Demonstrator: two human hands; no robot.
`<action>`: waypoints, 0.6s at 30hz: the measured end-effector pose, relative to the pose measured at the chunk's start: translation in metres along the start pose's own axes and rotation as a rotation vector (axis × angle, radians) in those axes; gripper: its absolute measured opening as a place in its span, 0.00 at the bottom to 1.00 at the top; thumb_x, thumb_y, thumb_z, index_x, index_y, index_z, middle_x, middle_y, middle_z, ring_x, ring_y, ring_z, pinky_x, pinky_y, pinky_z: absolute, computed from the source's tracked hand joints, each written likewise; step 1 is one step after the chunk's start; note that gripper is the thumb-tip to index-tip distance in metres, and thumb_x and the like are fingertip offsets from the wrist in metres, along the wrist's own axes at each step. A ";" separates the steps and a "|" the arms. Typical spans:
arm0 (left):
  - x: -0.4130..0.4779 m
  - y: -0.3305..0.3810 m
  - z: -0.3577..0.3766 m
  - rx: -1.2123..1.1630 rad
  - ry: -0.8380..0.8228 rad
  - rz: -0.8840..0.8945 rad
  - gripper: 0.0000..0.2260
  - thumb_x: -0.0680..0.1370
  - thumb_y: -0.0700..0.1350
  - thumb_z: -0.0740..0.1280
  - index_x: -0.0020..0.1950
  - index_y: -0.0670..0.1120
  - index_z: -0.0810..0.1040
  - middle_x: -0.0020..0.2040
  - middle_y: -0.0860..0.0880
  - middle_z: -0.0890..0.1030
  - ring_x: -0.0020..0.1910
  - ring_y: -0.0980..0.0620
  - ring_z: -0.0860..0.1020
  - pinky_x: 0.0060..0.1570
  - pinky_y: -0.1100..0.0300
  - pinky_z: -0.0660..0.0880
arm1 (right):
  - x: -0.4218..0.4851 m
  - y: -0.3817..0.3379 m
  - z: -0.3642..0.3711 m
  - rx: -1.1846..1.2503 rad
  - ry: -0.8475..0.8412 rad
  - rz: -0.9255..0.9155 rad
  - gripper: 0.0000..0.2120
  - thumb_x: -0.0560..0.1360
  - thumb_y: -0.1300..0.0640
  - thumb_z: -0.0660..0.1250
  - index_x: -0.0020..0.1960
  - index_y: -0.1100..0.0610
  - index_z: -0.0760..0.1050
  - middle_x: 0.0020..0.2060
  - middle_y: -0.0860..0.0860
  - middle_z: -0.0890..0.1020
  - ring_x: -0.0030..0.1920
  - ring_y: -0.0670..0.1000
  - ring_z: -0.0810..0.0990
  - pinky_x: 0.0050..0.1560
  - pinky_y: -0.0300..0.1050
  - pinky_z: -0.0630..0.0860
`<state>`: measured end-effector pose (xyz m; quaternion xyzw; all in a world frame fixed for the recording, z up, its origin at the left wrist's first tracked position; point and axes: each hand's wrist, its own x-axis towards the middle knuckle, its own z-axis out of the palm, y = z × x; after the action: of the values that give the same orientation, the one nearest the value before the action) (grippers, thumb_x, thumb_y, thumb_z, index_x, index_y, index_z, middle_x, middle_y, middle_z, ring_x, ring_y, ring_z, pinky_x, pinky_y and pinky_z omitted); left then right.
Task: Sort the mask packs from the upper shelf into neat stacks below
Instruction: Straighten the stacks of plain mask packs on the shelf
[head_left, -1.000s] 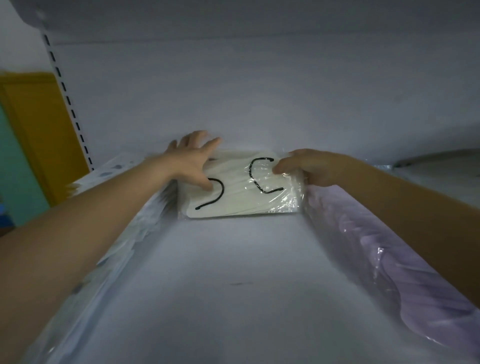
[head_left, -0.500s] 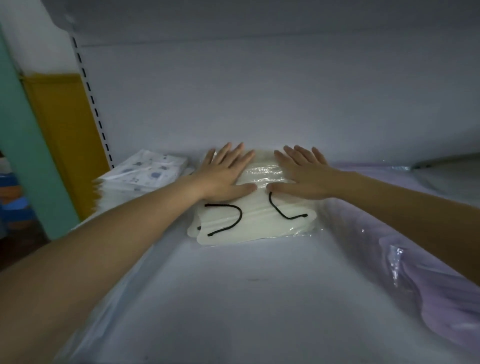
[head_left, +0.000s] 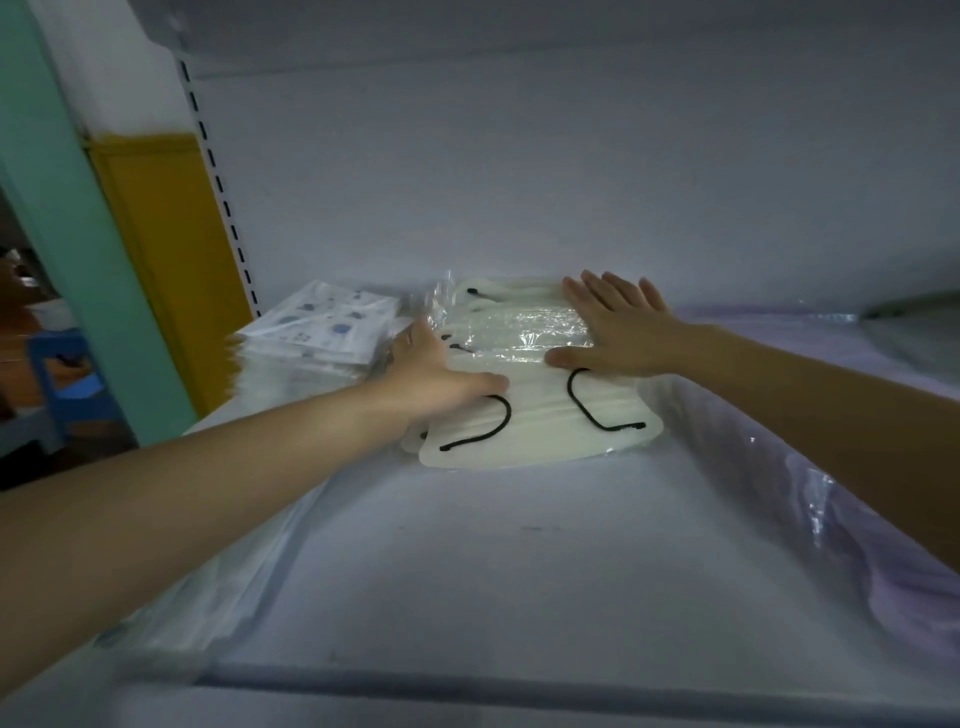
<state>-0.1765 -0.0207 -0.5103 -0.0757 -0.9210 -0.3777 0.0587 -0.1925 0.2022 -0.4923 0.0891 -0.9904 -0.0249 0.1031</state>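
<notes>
Pressing on what, those two hands? (A)

On a cream mask pack (head_left: 535, 415) in clear wrap, its black ear loops (head_left: 587, 410) showing through. It lies flat on the white shelf (head_left: 519, 545), close to the back wall (head_left: 519, 182). (B)

How does the right hand (head_left: 618, 332) sit? (A)

Flat on the pack's far right part, fingers straight and spread, thumb pointing left across the wrap. It grips nothing. (B)

And the left hand (head_left: 431, 369)? (A)

It is at the pack's left edge, with the thumb (head_left: 483, 385) lying over the top. The fingers run along the side and are blurred, so I cannot tell whether they curl round the edge. (B)

What lies beside the pack? (A)

Just to its left is a stack of printed mask packs (head_left: 322, 327), white with small blue marks. Lavender packs (head_left: 857, 467) in glossy wrap line the shelf's right side, under the right forearm. Beyond the shelf's left end stand a yellow panel (head_left: 166, 234), a teal post (head_left: 78, 234) and a blue stool (head_left: 67, 374). (B)
</notes>
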 end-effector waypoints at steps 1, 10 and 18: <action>0.001 -0.001 0.002 -0.014 -0.003 -0.028 0.49 0.63 0.60 0.76 0.75 0.46 0.53 0.72 0.49 0.63 0.72 0.47 0.61 0.69 0.51 0.63 | 0.000 0.001 0.000 -0.005 0.001 0.001 0.45 0.71 0.28 0.52 0.76 0.50 0.37 0.76 0.51 0.40 0.76 0.53 0.40 0.74 0.57 0.38; 0.049 -0.031 0.008 -0.366 -0.058 -0.094 0.54 0.39 0.61 0.82 0.63 0.50 0.70 0.56 0.52 0.80 0.57 0.50 0.78 0.57 0.52 0.76 | -0.002 -0.009 -0.001 0.052 0.020 0.032 0.43 0.74 0.31 0.53 0.76 0.51 0.36 0.76 0.52 0.39 0.76 0.54 0.37 0.72 0.56 0.36; 0.055 -0.015 0.007 -0.386 -0.205 -0.021 0.41 0.45 0.56 0.84 0.57 0.51 0.78 0.50 0.50 0.84 0.51 0.49 0.82 0.55 0.50 0.78 | -0.007 -0.005 0.000 0.025 0.005 0.031 0.43 0.73 0.31 0.53 0.76 0.50 0.35 0.76 0.51 0.40 0.76 0.54 0.38 0.73 0.56 0.37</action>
<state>-0.2337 -0.0217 -0.5165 -0.1141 -0.8336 -0.5377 -0.0547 -0.1852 0.1984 -0.4939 0.0752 -0.9916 -0.0108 0.1048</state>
